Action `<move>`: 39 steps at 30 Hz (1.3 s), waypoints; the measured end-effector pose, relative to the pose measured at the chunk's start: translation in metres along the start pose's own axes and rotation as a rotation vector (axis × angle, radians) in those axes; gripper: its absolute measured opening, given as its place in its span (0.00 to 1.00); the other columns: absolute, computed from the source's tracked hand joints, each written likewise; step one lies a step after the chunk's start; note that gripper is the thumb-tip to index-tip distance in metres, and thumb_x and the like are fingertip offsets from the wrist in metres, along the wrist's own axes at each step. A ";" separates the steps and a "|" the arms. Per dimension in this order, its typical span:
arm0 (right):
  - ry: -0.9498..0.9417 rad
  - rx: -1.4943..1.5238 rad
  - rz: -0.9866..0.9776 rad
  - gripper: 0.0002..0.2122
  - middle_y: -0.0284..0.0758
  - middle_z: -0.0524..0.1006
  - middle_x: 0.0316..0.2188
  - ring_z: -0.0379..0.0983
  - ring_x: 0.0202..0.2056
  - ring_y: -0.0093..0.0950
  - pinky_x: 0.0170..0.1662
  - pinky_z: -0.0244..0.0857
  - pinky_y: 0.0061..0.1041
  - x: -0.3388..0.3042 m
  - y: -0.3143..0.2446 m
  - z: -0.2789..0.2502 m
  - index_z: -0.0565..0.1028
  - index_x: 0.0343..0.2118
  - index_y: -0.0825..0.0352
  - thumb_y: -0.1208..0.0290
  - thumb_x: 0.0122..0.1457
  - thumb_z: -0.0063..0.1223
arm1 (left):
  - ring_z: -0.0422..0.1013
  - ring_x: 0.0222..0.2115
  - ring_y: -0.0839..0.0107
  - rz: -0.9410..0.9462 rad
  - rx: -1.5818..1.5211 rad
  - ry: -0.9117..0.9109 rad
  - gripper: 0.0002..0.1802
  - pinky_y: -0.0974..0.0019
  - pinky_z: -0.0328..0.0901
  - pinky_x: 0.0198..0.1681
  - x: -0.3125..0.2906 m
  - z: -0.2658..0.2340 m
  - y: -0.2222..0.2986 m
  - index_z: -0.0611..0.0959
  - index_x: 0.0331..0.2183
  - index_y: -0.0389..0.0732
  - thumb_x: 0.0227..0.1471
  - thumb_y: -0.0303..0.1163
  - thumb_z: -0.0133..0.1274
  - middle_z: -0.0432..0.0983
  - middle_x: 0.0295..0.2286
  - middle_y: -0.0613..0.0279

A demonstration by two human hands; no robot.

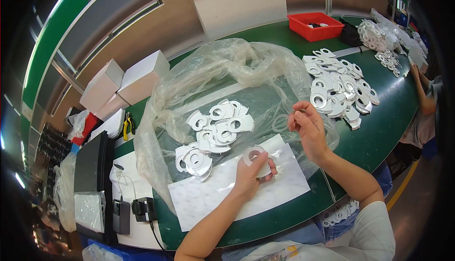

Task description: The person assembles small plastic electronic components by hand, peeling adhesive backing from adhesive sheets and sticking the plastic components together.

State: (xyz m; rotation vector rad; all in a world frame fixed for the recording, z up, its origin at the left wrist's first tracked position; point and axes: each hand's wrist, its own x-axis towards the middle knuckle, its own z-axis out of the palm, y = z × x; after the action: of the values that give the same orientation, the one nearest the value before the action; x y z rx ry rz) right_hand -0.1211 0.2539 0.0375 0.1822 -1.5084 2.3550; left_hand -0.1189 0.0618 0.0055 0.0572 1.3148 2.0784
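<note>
Head view: your left hand (250, 173) holds a white ring-shaped part (256, 159), its grip closed around the part's lower edge, just above a white sheet (199, 197) lying on the green surface (379, 119). Your right hand (308, 128) is raised beside it, fingers pinched on a thin clear ring (280, 122) that is hard to make out. A loose pile of white ring parts (215, 133) lies on a clear plastic bag (227, 66) just beyond your left hand. A second spread of grey-white parts (339, 88) sits well apart to the right, near the surface's curved front edge. White boxes (125, 83) stand at the far left edge; a red bin (315, 25) sits at the back. Bare green surface shows between the sheet's near edge and the front rim, and to the right of your right forearm.
</note>
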 end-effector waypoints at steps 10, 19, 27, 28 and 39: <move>-0.128 -0.144 0.118 0.18 0.33 0.74 0.29 0.70 0.31 0.18 0.38 0.63 0.19 -0.012 0.010 0.019 0.61 0.47 0.67 0.77 0.56 0.54 | 0.71 0.31 0.64 -0.030 -0.275 -0.079 0.37 0.64 0.66 0.33 0.005 -0.009 0.004 0.70 0.44 0.40 0.58 0.63 0.23 0.73 0.30 0.55; -0.301 -0.296 0.268 0.18 0.35 0.73 0.29 0.70 0.25 0.19 0.32 0.65 0.19 -0.021 0.017 0.023 0.58 0.45 0.65 0.81 0.56 0.52 | 0.71 0.33 0.65 -0.021 -0.230 -0.048 0.37 0.62 0.66 0.35 0.007 -0.010 0.006 0.70 0.44 0.40 0.60 0.61 0.18 0.72 0.36 0.55; -0.281 -0.291 0.238 0.15 0.36 0.74 0.29 0.70 0.21 0.18 0.23 0.68 0.18 -0.022 0.023 0.022 0.59 0.42 0.66 0.79 0.56 0.53 | 0.71 0.34 0.64 -0.026 -0.226 -0.040 0.37 0.61 0.66 0.35 0.009 -0.011 0.004 0.70 0.43 0.39 0.59 0.61 0.19 0.72 0.36 0.55; -0.281 -0.285 0.234 0.15 0.36 0.74 0.29 0.70 0.21 0.18 0.22 0.68 0.19 -0.022 0.024 0.022 0.59 0.42 0.66 0.79 0.56 0.53 | 0.71 0.34 0.64 -0.025 -0.229 -0.049 0.37 0.61 0.66 0.35 0.010 -0.012 0.003 0.70 0.43 0.39 0.59 0.61 0.19 0.72 0.37 0.55; -0.296 -0.298 0.203 0.13 0.36 0.73 0.29 0.69 0.21 0.18 0.21 0.69 0.18 -0.021 0.025 0.019 0.60 0.40 0.67 0.80 0.56 0.52 | 0.71 0.33 0.64 -0.033 -0.233 -0.012 0.38 0.61 0.66 0.35 0.009 -0.005 0.005 0.70 0.42 0.39 0.59 0.62 0.18 0.72 0.36 0.55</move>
State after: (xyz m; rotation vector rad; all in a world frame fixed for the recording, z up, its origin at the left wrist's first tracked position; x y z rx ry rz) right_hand -0.1116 0.2231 0.0178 0.3294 -2.0873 2.2917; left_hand -0.1303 0.0617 0.0045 -0.0530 1.0514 2.1843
